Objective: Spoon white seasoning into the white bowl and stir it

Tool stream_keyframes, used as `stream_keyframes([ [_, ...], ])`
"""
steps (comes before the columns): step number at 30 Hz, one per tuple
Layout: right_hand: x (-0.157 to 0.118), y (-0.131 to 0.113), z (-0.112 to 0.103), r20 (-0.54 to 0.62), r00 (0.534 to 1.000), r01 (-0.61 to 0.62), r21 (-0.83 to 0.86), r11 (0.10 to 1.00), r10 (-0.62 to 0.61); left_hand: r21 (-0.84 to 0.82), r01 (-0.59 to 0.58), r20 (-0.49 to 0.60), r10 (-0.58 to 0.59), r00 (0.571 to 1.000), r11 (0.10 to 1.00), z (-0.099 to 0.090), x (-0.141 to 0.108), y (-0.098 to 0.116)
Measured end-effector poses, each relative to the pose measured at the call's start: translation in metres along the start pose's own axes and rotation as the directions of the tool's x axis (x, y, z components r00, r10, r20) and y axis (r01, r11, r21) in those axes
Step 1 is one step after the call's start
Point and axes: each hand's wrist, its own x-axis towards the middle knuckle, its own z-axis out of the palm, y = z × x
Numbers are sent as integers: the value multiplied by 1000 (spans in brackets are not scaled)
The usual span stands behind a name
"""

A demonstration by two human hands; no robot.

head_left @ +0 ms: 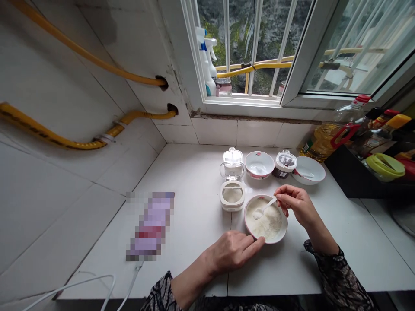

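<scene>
A white bowl (284, 233) with a pinkish rim stands near the middle of the counter, with white powder or fine grains (269, 222) in it. My left hand (231, 250) is at its front left edge, fingers partly curled, with a fingertip on the rim. Pinched in the fingers of my right hand (298, 204) is a small white spoon (268, 204). Its bowl end, carrying some white powder, is over the contents. Just left of the bowl sits a white seasoning jar (232, 205) with its clear lid (232, 160) flipped back.
Behind stand a floral bowl (259, 165), a closed seasoning jar (285, 163) of dark contents, and another bowl (309, 172) with a white spoon inside. An oil bottle (333, 127) and a black box (348, 172) of bottles are at right. A pixelated phone-like object (151, 226) with a cable lies left.
</scene>
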Motion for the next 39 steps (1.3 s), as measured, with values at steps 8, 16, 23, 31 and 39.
stream_keyframes([
  [8,-2,-20,26,-107,953,285,-9,959,-284,9,-7,19,7,1000,1000,-1,0,0],
  [16,-1,2,51,289,544,786,-503,359,-787,53,5,79,-9,997,999,1,-3,1],
  [23,-8,-14,25,9,766,597,-382,706,-643,35,-12,43,11,999,999,0,-1,-1],
  [31,-23,-17,-4,169,834,514,-584,628,-526,12,-16,28,16,999,1000,-4,2,0],
  [39,-19,1,11,205,930,368,-504,781,-306,-6,-6,9,6,1000,1000,-4,3,0],
])
